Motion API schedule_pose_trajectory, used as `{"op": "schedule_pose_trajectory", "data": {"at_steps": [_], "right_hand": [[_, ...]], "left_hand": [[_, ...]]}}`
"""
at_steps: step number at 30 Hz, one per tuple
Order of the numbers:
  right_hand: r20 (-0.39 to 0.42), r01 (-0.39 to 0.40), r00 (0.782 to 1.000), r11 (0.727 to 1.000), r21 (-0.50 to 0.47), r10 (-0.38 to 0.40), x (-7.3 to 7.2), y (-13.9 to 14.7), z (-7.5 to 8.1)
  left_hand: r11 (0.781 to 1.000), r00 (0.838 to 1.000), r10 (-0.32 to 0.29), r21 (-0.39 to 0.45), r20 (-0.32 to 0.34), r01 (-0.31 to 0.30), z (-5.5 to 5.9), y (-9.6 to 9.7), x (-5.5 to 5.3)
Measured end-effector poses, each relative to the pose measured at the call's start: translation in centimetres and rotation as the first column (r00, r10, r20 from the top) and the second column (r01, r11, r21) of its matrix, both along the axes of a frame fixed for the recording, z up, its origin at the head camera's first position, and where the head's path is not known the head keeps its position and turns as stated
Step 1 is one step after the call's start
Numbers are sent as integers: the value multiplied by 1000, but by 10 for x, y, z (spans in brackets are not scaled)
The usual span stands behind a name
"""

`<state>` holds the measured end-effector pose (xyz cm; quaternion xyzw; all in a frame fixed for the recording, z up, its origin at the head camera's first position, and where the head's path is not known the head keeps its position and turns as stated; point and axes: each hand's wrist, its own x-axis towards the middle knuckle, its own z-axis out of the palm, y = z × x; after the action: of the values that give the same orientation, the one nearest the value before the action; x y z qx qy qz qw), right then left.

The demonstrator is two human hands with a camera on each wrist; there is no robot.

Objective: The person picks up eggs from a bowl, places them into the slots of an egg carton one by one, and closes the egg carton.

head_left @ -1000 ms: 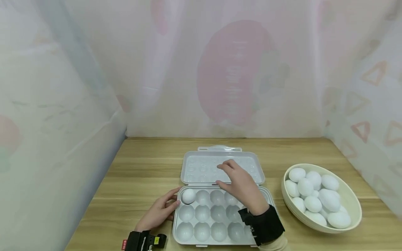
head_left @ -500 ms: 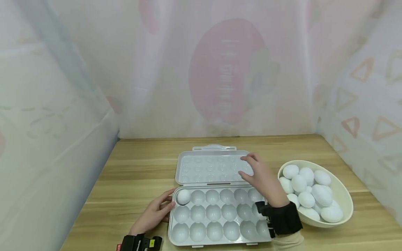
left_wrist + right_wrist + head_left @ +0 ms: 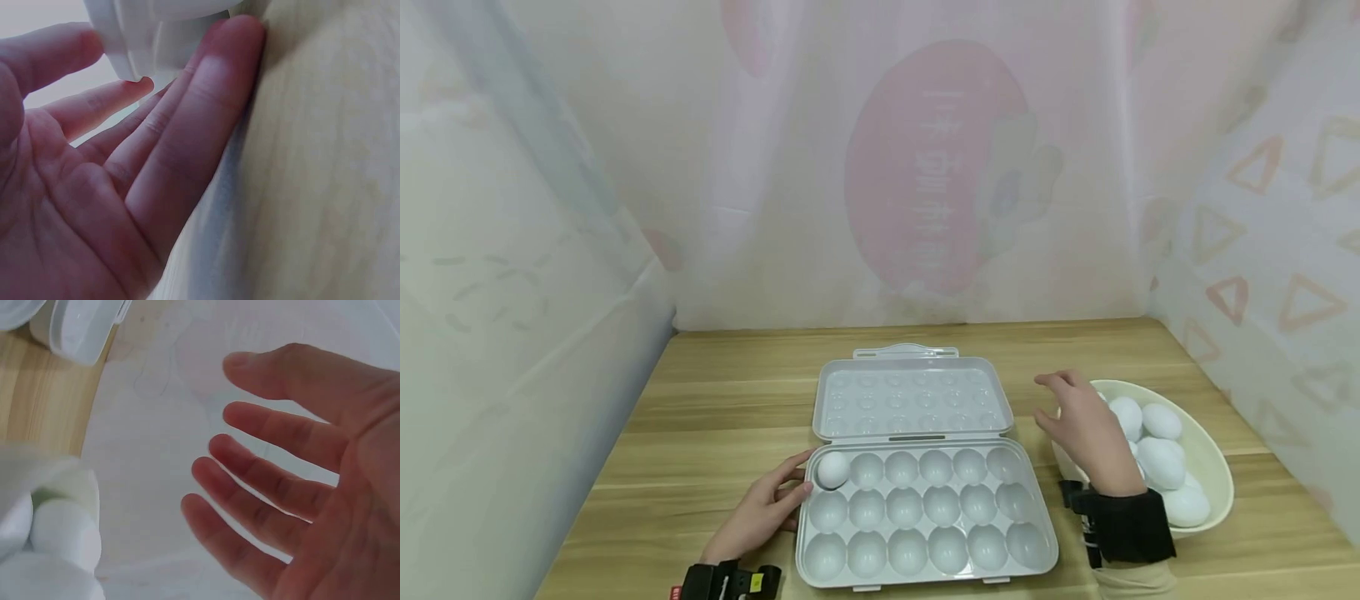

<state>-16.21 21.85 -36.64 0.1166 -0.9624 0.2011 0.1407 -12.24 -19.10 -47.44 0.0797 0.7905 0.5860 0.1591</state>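
A white plastic egg box [image 3: 925, 521] lies opened out, its lid [image 3: 912, 400] spread toward the back. One white egg [image 3: 832, 471] sits in the far left cup. My left hand [image 3: 762, 510] is at the box's left side, thumb on the rim and the other fingers, fairly straight, along the side wall and under the rim in the left wrist view. Over the left part of a cream bowl [image 3: 1217, 492] of white eggs [image 3: 1162, 462], my right hand [image 3: 1093, 437] hovers with nothing in it. Its fingers are spread in the right wrist view; it hides some eggs.
Under everything is a wood-grain table [image 3: 737, 400]. Pale printed cloth [image 3: 775, 208] hangs behind it and along both sides. The bowl stands to the right of the egg box with a gap between them.
My right hand has moved right, from over the egg box to over the bowl's left part, still holding nothing. My left hand stays at the box's edge. The head view has shifted slightly.
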Motion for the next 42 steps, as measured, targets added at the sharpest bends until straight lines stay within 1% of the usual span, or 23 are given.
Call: {"op": "schedule_pose_trajectory", "data": {"at_steps": [5,13,23,28,35,42], "right_hand": [[73,40,996,998,53,-44,2,17,1],[190,75,978,994,85,-90,5,38,2],[229,78,967,987,138,-108,6,48,-2],[255,91,959,985,146,-126,7,54,-6],[288,114,945,980,162,-157,5,59,-9],[292,108,944,980,167,-154,3,63,-10]], "left_hand": [[1000,1000,-5,10,-1,5,0,-1,0],[1000,1000,2,9,3,-2,1,-2,1],[1000,1000,14,-1,0,-14,1,-1,1],[1000,1000,7,-3,-11,-7,0,-1,1],[1000,1000,9,-10,-19,-9,-1,-1,1],[1000,1000,4,-7,-19,-4,-1,0,1]]}}
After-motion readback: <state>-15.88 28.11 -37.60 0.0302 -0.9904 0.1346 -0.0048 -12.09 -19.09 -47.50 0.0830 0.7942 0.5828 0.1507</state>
